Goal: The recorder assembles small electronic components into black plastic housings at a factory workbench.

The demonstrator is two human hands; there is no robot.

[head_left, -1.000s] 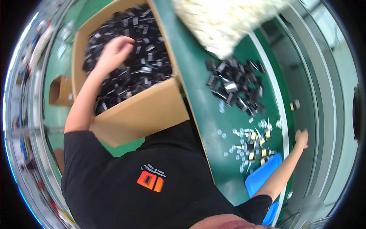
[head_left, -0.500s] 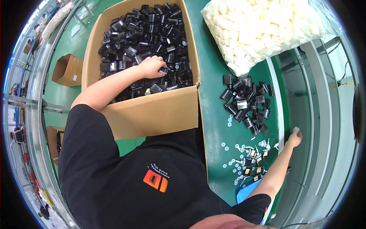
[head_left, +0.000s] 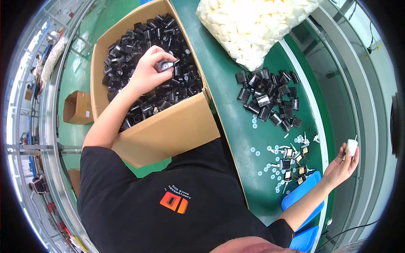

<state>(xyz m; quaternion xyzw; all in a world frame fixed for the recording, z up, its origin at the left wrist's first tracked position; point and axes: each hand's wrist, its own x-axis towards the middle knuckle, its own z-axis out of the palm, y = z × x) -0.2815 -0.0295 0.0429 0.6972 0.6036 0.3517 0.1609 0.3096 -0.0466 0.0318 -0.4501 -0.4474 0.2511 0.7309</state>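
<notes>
My left hand is closed around a small black plastic housing, its greyish end with a small round centre facing up. It is raised over a big cardboard box full of similar black housings. Out at the far right, my right hand grips a small white foam-wrapped cylinder with a thin pin sticking up from its top. A dark bit shows under it between the fingers; what it is cannot be made out.
On the green table lie a pile of black housings, small motor-like parts and pale washers. A clear bag of cream foam blocks stands behind. Blue trays sit near my right forearm. A metal rail runs along the right.
My left hand has lifted from the heap in the box with a black housing. My right hand has moved outward to the right and turned, showing the white cylinder more fully. The view has shifted.
</notes>
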